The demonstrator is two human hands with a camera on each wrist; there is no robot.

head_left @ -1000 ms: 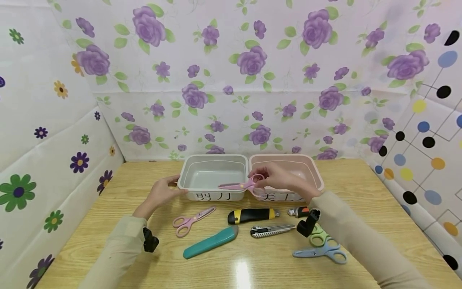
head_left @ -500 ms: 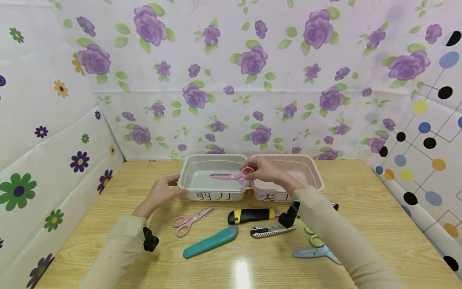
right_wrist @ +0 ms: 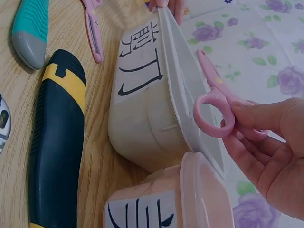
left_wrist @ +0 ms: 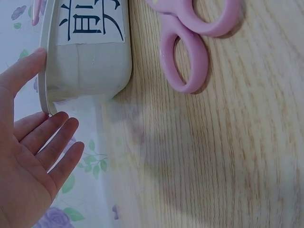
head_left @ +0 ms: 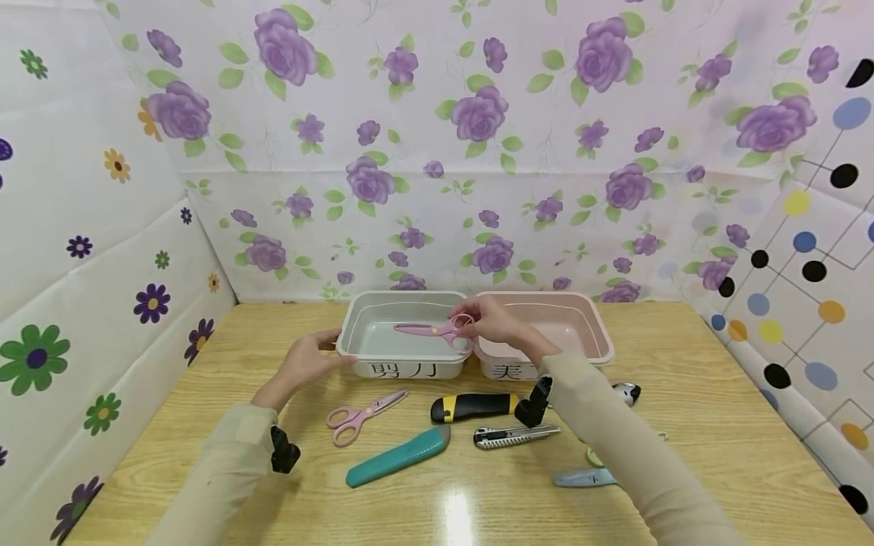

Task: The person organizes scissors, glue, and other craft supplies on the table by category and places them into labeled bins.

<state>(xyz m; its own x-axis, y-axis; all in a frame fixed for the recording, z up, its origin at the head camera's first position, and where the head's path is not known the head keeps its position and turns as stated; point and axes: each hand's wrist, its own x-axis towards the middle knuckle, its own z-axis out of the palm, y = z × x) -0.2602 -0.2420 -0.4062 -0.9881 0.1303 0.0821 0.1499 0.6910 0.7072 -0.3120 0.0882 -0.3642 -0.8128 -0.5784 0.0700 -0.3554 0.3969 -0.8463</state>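
Note:
Pink scissors [head_left: 437, 331] lie level over the white bin [head_left: 403, 359], blades pointing left. The thumb and fingers of my right hand [head_left: 500, 322] pinch one handle loop; the right wrist view shows the scissors [right_wrist: 216, 107] above the bin's rim. My left hand [head_left: 310, 365] rests at the white bin's left front corner, with the thumb on the rim and the other fingers loosely extended beside it, as the left wrist view of this hand [left_wrist: 35, 152] shows. A second pair of pink scissors [head_left: 365, 415] lies on the table in front of the bin.
A pink bin [head_left: 601, 334] stands right of the white one. On the wooden table [head_left: 273, 508] lie a teal cutter [head_left: 398, 456], a black-and-yellow cutter [head_left: 474, 407], a silver cutter [head_left: 515, 436] and blue scissors [head_left: 583, 478]. My right forearm partly covers a green handle [head_left: 592, 457].
My right hand has moved left with the pink scissors, from the gap between the bins to over the white bin. The left hand stays at the bin's corner.

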